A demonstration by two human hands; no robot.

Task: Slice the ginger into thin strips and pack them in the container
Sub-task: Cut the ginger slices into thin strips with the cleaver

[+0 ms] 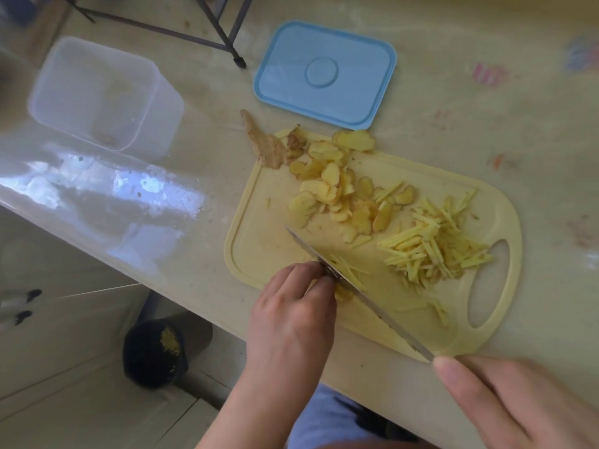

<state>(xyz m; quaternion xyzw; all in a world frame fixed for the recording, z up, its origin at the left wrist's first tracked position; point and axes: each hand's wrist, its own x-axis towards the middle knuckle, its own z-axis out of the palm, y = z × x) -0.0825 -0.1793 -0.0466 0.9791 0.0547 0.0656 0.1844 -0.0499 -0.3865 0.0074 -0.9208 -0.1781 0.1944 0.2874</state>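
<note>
My right hand [518,403] grips the knife [359,286], whose blade crosses the near part of the cutting board [259,247]; my left hand [291,315], fingers curled, pins ginger slices [343,291] against the blade. Cut strips [431,251] lie toward the board's handle end, uncut slices [330,186] at its middle. The container [97,92] stands open on the table [486,124], left beyond the board, the blue lid [325,74] directly beyond it.

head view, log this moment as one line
step: cutting strips | left hand: holds ginger on board | right hand: holds knife | strips: piled on board | container: open, no strips | lid: on table
</note>
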